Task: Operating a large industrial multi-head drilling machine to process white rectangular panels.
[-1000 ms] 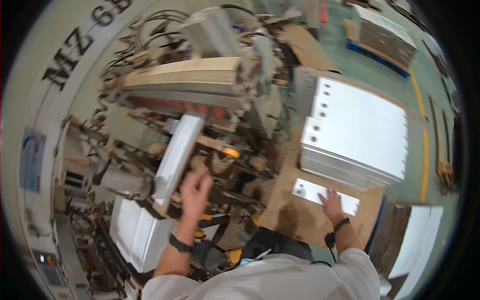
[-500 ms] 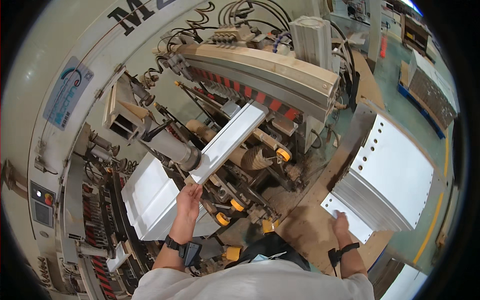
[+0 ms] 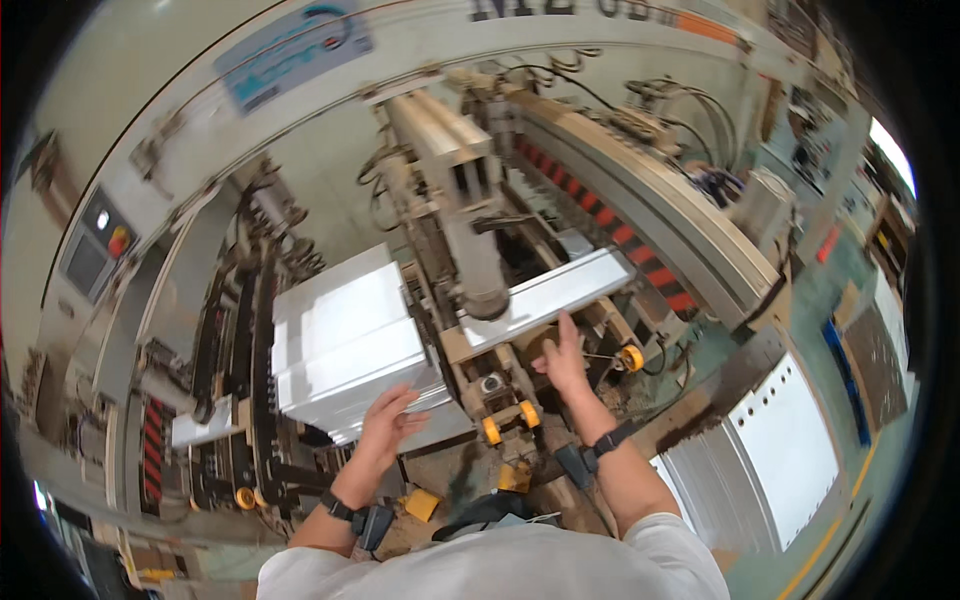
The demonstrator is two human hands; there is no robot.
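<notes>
A long narrow white panel lies across the machine's rails, its left end beside a thick vertical cylinder. My right hand is just in front of the panel's near edge, fingers apart and holding nothing; whether the index fingertip touches the panel I cannot tell. Near the front right corner of a stack of white panels, my left hand hovers with its fingers stretched out, gripping nothing. Both wrists carry dark strapped devices.
At the right, white panels with rows of drilled holes are stacked. A beam with red and black stripes runs behind the rails. Yellow rollers stick out in front. A control panel with a red button is at the far left.
My right hand has left the drilled panels at the right and come over to the narrow panel. My left hand has let go of that panel's end and moved toward the stack. The view has turned left.
</notes>
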